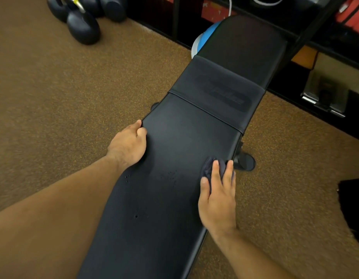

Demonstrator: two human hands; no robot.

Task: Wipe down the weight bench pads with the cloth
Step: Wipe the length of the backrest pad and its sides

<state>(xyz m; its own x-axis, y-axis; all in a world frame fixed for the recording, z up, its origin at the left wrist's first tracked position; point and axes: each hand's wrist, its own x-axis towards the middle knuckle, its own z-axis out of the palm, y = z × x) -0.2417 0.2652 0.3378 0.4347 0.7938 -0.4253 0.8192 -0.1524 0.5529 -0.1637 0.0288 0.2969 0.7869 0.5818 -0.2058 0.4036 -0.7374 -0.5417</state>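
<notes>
Currently the right hand [217, 200] presses a small bunched dark-blue cloth [209, 168], fingers [215, 172] laid straight, by the right edge of the long black vinyl pad [174, 141]. The left hand [128, 143] curls round the opposite edge. Firm, overlapping strokes toward the far rounded black pad [241, 47] would serve best, and the brown carpet floor [74, 97] leaves room on both sides.

Warm, dimmish indoor light. Soft sheen on bench pad [184, 137], faint shadow beside left hand [128, 146]. Motion blur smears carpet [53, 97] & pad logo. Wide-angle bend at frame edges; far shelves [154, 15] v. dark.
</notes>
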